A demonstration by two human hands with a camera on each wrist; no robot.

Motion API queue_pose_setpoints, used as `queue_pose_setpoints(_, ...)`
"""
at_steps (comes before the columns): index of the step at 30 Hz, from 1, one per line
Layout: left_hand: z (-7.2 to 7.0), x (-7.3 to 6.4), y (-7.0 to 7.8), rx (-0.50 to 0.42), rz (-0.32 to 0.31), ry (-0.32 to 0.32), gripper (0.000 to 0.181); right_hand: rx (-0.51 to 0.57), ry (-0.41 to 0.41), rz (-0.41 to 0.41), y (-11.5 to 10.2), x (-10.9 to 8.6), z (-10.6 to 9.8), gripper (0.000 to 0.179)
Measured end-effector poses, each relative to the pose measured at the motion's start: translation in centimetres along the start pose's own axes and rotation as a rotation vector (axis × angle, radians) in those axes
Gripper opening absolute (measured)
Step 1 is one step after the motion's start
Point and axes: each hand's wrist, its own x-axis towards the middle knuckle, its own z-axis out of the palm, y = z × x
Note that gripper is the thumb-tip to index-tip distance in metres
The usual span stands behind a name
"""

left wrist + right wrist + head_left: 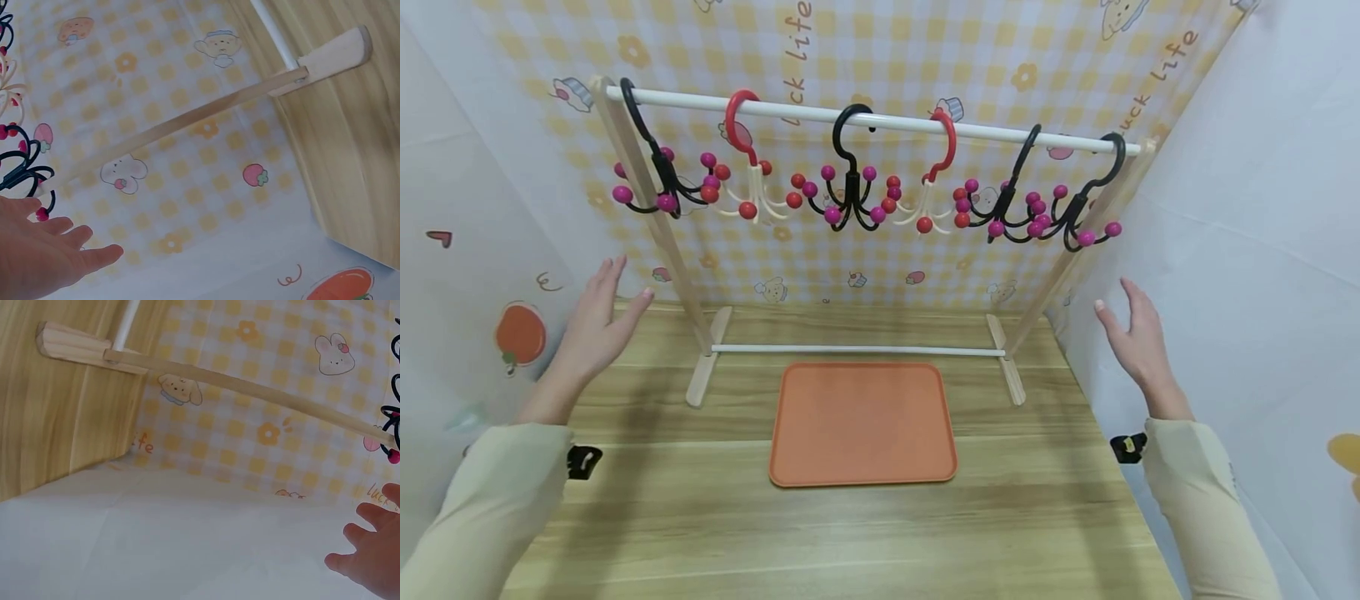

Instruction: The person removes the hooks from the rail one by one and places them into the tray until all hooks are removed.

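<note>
A rack with wooden posts carries a white rail [692,101] across the back. Several multi-hook hangers hang from it: black ones with magenta ball tips, such as the middle black hanger [852,187], and two cream ones with red hooks, the left cream hanger [756,183] and the right cream hanger [930,196]. My left hand [591,321] is held up outside the left post, fingers extended, holding nothing. Outside the right post, my right hand [1138,337] is likewise raised with spread fingers and holds nothing. Both wrist views show the fingers apart, beside the posts.
An orange tray [863,425] lies on the wooden table [850,542] in front of the rack. A lower white bar [857,350] joins the rack's wooden feet. A yellow checked cloth [880,275] hangs behind, and white sheets flank both sides.
</note>
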Motion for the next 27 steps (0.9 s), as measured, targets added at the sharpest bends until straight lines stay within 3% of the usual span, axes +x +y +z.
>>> queue_pose_setpoints(4,-0.4,-0.1,0.9,-0.116,-0.036,0.021,0.060,0.081,0.003,0.080,-0.3,0.0,-0.2,0.062)
queue_pose_setpoints(9,-0.8,-0.1,2.0,-0.240,-0.124,0.053,0.059,0.207,0.008,0.146,-0.6,0.1,-0.5,0.061)
queue_pose_setpoints(16,-1.5,0.4,3.2,-0.351,-0.215,0.135,0.054,0.411,0.055,0.216,-1.3,0.6,-1.3,0.060)
queue_pose_setpoints(24,-2.7,1.5,4.7,-0.419,-0.235,0.184,0.049,0.747,0.132,0.224,-2.3,1.9,-2.9,0.059)
queue_pose_setpoints(27,-3.0,2.2,5.1,-0.442,-0.226,0.206,0.047,0.807,0.152,0.232,-2.9,2.5,-3.6,0.058)
